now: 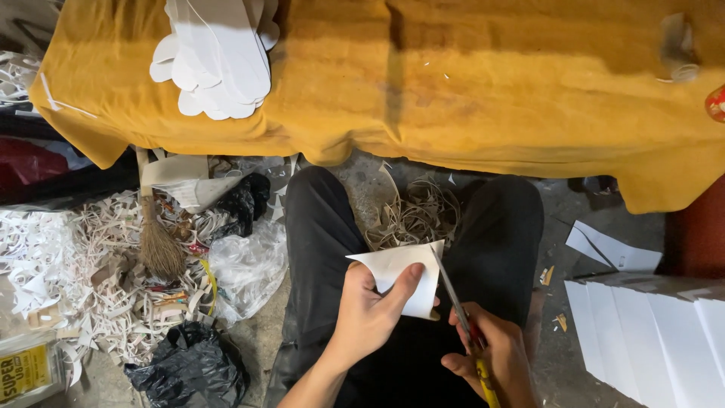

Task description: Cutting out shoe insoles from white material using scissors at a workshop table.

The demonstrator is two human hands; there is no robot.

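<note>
My left hand pinches a folded white paper piece over my lap, thumb on its front. My right hand grips scissors with red and yellow handles. Their blades point up along the paper's right edge and touch it. I sit with black trousers and knees apart.
A mustard-yellow cloth covers the surface ahead, with a stack of cut white shapes on it. A pile of white sheets lies at right. Paper scraps, a small broom and black bags litter the floor at left.
</note>
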